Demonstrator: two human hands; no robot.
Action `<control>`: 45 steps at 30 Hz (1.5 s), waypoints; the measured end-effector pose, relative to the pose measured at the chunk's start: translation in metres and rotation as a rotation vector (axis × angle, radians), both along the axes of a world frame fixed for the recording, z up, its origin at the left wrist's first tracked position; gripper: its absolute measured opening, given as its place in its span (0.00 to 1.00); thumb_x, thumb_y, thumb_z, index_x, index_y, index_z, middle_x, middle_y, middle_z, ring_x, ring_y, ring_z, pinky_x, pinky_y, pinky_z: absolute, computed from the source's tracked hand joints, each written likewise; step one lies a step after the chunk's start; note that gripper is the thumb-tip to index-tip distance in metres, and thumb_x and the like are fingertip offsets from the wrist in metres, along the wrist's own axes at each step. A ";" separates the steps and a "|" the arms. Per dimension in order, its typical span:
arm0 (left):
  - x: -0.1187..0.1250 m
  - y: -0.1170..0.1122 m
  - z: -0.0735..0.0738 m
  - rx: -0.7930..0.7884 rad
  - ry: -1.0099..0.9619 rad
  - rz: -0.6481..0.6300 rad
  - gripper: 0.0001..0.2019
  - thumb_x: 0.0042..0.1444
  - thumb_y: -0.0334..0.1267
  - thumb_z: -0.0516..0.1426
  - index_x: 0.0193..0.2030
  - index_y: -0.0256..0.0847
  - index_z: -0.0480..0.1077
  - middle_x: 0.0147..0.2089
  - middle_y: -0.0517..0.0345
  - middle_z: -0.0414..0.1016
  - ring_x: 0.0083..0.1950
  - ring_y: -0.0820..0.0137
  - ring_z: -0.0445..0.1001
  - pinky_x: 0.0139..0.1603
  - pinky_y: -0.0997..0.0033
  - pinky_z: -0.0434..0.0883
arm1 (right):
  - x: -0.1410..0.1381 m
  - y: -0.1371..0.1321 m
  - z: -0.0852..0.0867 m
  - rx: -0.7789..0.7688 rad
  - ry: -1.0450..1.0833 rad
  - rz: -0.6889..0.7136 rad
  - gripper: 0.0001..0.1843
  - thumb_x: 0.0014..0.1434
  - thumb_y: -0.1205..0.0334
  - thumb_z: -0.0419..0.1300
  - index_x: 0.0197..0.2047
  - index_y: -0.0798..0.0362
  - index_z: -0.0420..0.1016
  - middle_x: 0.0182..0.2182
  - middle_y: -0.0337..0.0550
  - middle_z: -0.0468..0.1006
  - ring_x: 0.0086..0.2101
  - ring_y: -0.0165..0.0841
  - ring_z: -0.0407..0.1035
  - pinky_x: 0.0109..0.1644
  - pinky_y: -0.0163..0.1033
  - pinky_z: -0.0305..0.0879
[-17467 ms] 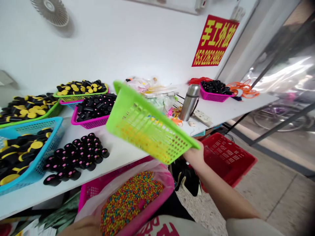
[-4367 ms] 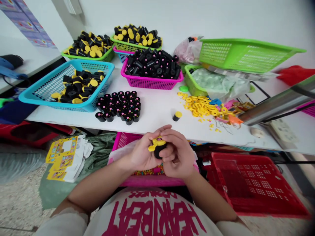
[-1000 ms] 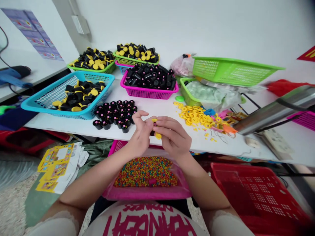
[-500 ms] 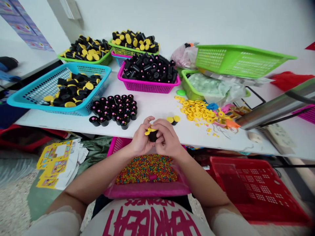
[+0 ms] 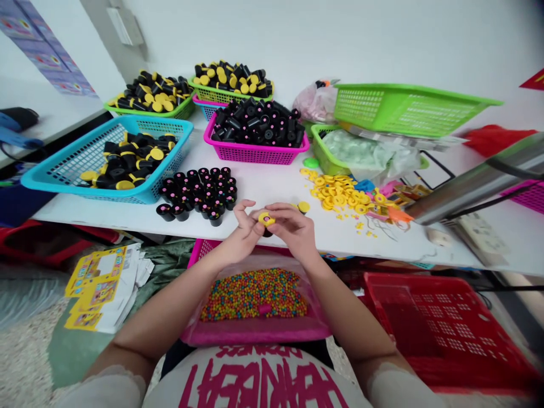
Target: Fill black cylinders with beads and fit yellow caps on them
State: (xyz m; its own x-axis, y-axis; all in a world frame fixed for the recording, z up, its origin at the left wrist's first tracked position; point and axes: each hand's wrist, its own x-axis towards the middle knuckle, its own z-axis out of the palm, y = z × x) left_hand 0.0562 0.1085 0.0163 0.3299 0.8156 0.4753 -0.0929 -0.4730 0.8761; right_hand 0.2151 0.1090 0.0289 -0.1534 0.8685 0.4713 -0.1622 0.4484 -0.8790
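Note:
My left hand (image 5: 241, 237) and my right hand (image 5: 296, 228) meet at the table's front edge, fingers closed round one small black container. Its yellow ring-shaped cap (image 5: 272, 219) faces up at me, with a pink centre showing. Most of the black body is covered by my fingers. Just behind my right hand stands a yellow-topped black container (image 5: 303, 207), partly hidden. Left of my hands, several open black cups (image 5: 216, 218) with pink spots inside stand in a block. A heap of yellow rings (image 5: 335, 190) lies to the right.
Below my hands a pink basket (image 5: 255, 331) holds small coloured balls. A blue basket (image 5: 38, 175) of capped containers stands left, a magenta basket (image 5: 255, 154) of black cups behind. Green baskets (image 5: 369, 107) are stacked right, near a metal pole (image 5: 459, 187). A red crate (image 5: 382, 294) sits lower right.
The container has turned so its yellow cap now faces up at me; before, the yellow part showed edge-on above the black body. Both hands still hold it, and the view has shifted slightly.

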 end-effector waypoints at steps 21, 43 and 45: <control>0.024 0.018 0.000 -0.163 0.286 0.279 0.39 0.54 0.38 0.64 0.67 0.43 0.48 0.41 0.56 0.76 0.39 0.66 0.73 0.52 0.61 0.68 | 0.097 0.046 0.018 0.045 -0.754 -0.935 0.23 0.61 0.54 0.56 0.55 0.59 0.74 0.40 0.54 0.79 0.40 0.41 0.73 0.48 0.50 0.69; -0.055 -0.022 0.041 -0.275 1.110 0.907 0.22 0.61 0.48 0.57 0.55 0.34 0.63 0.40 0.37 0.79 0.41 0.48 0.80 0.43 0.50 0.74 | 0.128 0.061 0.001 -0.328 -0.997 -1.184 0.17 0.57 0.59 0.61 0.46 0.61 0.81 0.36 0.60 0.81 0.40 0.47 0.72 0.46 0.49 0.65; -0.056 -0.020 0.040 -0.254 1.095 0.905 0.19 0.61 0.45 0.56 0.54 0.34 0.64 0.42 0.36 0.79 0.43 0.48 0.80 0.44 0.51 0.74 | 0.131 0.060 0.002 -0.323 -0.982 -1.173 0.16 0.58 0.60 0.59 0.43 0.61 0.81 0.36 0.60 0.80 0.38 0.46 0.73 0.46 0.50 0.65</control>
State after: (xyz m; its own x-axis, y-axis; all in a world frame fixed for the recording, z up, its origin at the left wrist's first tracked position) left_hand 0.0007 0.0882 0.0568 -0.2392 0.9608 0.1403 0.9100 0.1714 0.3776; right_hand 0.3460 0.1692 0.0309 0.5323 0.7596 0.3738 0.8029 -0.3130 -0.5073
